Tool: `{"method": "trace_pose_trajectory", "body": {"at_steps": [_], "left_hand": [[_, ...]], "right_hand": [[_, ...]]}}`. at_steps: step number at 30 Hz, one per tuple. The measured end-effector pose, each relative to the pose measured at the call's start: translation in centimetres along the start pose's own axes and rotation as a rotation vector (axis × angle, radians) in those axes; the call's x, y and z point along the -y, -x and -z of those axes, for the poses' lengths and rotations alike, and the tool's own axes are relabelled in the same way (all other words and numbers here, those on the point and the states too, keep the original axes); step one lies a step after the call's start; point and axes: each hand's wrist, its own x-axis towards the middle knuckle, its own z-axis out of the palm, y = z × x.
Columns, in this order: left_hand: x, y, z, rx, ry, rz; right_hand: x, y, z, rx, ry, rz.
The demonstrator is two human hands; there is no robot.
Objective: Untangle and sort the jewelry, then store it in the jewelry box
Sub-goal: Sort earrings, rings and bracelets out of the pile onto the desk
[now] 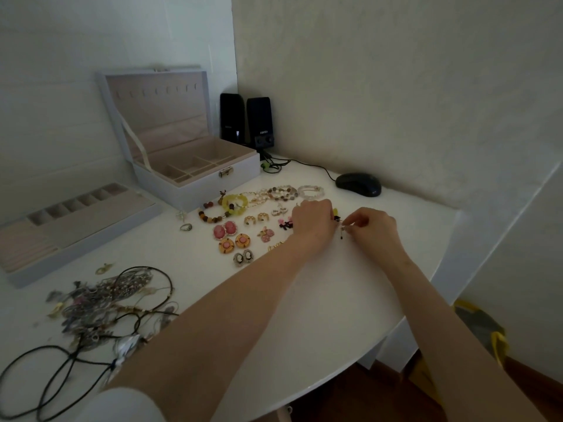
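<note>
The right hand (376, 228) is pinching a small dark drop earring (343, 234) between curled thumb and fingertip. The left hand (312, 222), at its nine o'clock, is curling its fingers down over tiny black pieces, and whether it is gripping any cannot be told. The open jewelry box (195, 184) is standing at eleven o'clock from the hands, with sorted earrings (234, 239) and bracelets (274, 193) lying between, and the tangled necklaces (103, 303) are lying at seven o'clock on the white table (335, 300).
</note>
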Motion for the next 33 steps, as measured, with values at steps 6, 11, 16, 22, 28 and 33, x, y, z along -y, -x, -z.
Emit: {"method": "trace_pose_trajectory", "body": {"at_steps": [6, 11, 16, 22, 28, 33], "left_hand": [[0.4, 0.7, 1.1, -0.076, 0.031, -0.012], [3.0, 3.9, 5.3, 0.015, 0.070, -0.049], [7.3, 8.3, 8.7, 0.187, 0.162, 0.006], [11.4, 13.3, 12.1, 0.149, 0.183, 0.001], [16.1, 16.8, 16.0, 0.082, 0.183, 0.094], [19.5, 19.1, 17.8, 0.082, 0.214, 0.131]], "right_hand": [[0.0, 0.4, 0.2, -0.040, -0.047, -0.025], [1.2, 1.4, 0.2, -0.099, -0.106, -0.014], [5.4, 4.0, -1.4, 0.023, -0.183, 0.091], [11.1, 8.3, -6.1, 0.164, -0.268, 0.215], [14.7, 10.3, -9.2, 0.280, -0.271, 0.315], [16.7, 11.5, -11.5, 0.491, -0.187, 0.424]]}}
